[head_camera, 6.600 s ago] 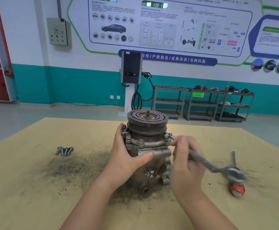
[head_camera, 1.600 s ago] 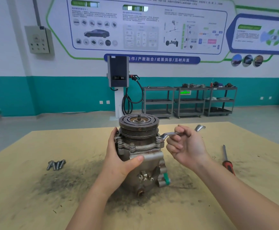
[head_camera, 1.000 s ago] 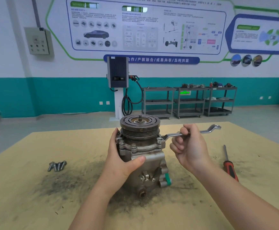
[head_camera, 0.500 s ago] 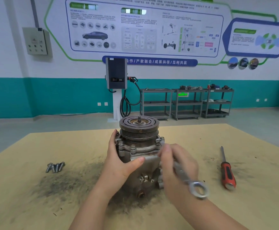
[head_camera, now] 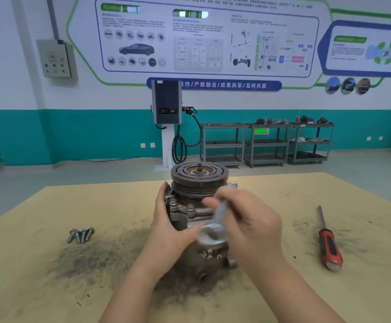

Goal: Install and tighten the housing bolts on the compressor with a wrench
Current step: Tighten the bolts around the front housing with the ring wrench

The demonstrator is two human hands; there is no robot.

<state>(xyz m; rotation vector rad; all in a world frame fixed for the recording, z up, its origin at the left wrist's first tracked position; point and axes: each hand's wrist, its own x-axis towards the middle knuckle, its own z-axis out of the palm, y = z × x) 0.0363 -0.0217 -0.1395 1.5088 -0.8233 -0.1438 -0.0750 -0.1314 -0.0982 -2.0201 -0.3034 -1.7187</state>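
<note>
The grey compressor (head_camera: 199,183) stands upright on the tan table, pulley on top. My left hand (head_camera: 171,229) grips its left side, thumb across the front of the housing. My right hand (head_camera: 250,224) holds a silver ring wrench (head_camera: 215,224), which is blurred by motion. The wrench runs from the right rim of the compressor down to a ring end in front of the housing. Bolt heads (head_camera: 191,207) show on the housing flange. Several loose bolts (head_camera: 80,234) lie together on the table to the left.
A red-handled screwdriver (head_camera: 328,243) lies on the table (head_camera: 50,287) to the right. Dark metal grit covers the table around the compressor. Beyond the table's far edge are a charging post (head_camera: 166,106) and grey shelf carts (head_camera: 266,143).
My right hand has swung the wrench from pointing right and away, round toward me, and now across the front of the compressor. My left hand has kept its grip.
</note>
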